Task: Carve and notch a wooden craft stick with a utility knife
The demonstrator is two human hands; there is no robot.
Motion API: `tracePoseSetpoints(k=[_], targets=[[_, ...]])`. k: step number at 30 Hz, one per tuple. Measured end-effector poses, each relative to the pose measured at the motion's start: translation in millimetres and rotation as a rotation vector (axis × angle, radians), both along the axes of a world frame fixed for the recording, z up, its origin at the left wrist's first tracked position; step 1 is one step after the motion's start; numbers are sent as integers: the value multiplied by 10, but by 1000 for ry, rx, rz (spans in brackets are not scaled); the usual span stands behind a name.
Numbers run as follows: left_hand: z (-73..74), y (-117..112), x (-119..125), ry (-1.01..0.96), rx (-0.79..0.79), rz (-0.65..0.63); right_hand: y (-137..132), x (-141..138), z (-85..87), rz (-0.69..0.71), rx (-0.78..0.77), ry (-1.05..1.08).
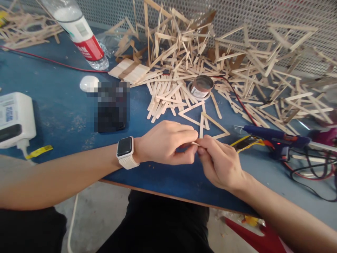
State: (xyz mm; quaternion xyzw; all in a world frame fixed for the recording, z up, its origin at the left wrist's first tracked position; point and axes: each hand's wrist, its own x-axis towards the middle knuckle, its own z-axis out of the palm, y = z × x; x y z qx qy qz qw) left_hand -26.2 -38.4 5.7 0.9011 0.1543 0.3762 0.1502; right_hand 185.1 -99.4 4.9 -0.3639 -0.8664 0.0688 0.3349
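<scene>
My left hand [168, 142] and my right hand [219, 161] meet over the near part of the blue table [60, 112], fingers pinched together on the corner of a wooden stick triangle [214, 128]. A white smartwatch [125, 151] sits on my left wrist. A second stick triangle [193, 111] lies flat just beyond my hands. Behind it spreads a heap of loose flat wooden sticks [165, 93].
A blue glue gun [273, 135] with dark cables lies to the right. A small round tin [201, 86] stands among the sticks. A plastic bottle [79, 30], a dark phone [112, 107] and a white device [14, 117] are on the left. Glued stick frames [237, 52] pile against the mesh wall.
</scene>
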Motion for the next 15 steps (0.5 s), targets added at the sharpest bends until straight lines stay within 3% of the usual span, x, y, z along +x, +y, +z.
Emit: tracePoseSetpoints(k=[6, 15], targets=[[-65, 73, -22, 76, -128, -81, 47, 23, 11, 52, -129, -8], [6, 41, -11, 55, -288, -167, 51, 41, -6, 55, -180, 85]])
